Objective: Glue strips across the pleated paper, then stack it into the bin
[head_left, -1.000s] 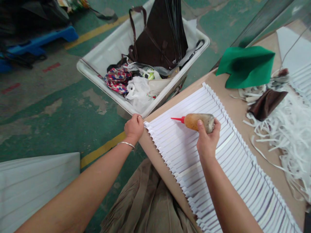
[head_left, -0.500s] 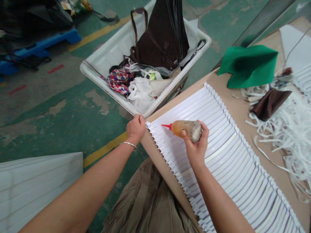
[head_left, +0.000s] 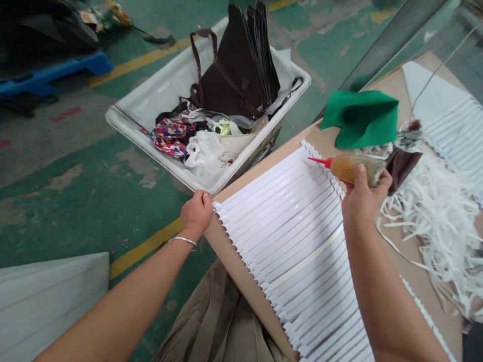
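My right hand (head_left: 364, 193) is shut on a squeeze glue bottle (head_left: 341, 168) with amber contents and a red nozzle. The bottle lies nearly level, its nozzle pointing left above the far right edge of the overlapping white sheets (head_left: 271, 216). Those sheets are fanned in narrow steps, with notched ends along both sides. My left hand (head_left: 196, 213), with a bangle at the wrist, is closed at the table's left corner, beside the sheets' near end. Whatever its fingers grip is hidden.
Beyond the corner stands a white bin (head_left: 147, 158) holding dark brown bags and plastic bags. Along the right of the table (head_left: 226, 241) are green fabric (head_left: 364, 118), a brown scrap (head_left: 403, 168) and a heap of white strips (head_left: 433, 221). A blue pallet (head_left: 75, 73) is at far left.
My right hand has carried the glue bottle rightward and away, from the sheets' left side to their far right edge. My left hand stays at the corner; the whole view has shifted slightly.
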`<state>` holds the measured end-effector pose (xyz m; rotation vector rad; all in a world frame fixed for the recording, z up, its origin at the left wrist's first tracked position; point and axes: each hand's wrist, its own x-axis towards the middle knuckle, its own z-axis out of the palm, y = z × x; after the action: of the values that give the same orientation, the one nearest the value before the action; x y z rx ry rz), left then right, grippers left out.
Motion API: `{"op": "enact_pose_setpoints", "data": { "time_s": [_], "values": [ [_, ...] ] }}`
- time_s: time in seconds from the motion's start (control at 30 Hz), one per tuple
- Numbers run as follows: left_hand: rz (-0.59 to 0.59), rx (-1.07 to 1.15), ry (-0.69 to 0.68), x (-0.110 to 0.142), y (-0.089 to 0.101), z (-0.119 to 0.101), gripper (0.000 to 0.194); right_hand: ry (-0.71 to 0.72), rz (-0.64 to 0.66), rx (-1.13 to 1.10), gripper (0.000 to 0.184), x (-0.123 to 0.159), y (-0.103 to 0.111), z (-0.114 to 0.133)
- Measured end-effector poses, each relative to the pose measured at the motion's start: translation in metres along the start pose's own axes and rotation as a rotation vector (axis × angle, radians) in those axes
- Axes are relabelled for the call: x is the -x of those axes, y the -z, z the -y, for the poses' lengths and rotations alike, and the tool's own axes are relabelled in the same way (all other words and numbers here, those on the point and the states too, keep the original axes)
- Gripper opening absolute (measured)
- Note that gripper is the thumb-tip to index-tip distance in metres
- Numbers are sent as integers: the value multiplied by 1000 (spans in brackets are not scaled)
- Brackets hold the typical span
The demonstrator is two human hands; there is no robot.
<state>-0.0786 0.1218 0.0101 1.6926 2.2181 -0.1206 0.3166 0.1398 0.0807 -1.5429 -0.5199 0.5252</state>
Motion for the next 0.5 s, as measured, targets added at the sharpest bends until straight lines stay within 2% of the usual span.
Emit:
{"op": "enact_pose_setpoints", "data": {
  "time_s": [0.17, 0.4, 0.5],
  "values": [
    [3, -2, -2, -2, -1, 0, 37, 25, 2, -37, 60, -21, -8, -25],
    [-2, 5, -6, -2, -1, 0, 37, -1, -9, 13, 61, -24, -15, -31],
    [-3, 13, -6, -2, -2, 0, 37, 18, 55, 70, 56, -20, -16, -31]
  ]
}}
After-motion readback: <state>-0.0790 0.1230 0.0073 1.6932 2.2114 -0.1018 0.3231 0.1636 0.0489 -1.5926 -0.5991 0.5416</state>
